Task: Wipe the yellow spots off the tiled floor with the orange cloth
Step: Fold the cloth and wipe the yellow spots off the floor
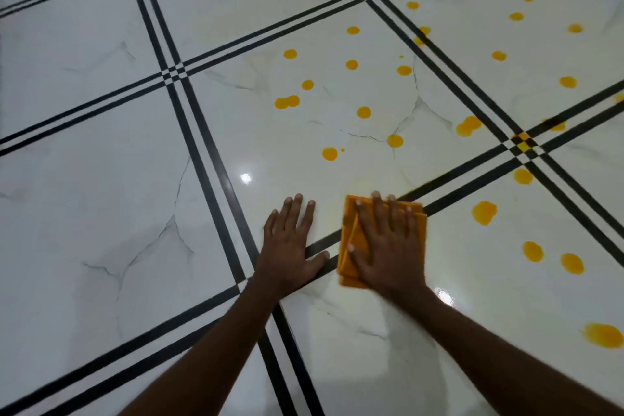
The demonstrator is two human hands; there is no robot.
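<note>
Right hand point(385, 246) flat — orange cloth point(351, 233)

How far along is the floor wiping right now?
Early stage. Done: the patch just beyond the orange cloth shows only a faint yellowish smear. In hand: the right hand presses the cloth flat on the tiled floor; the left hand rests beside it. Left: many yellow spots ahead and to the right.
</note>
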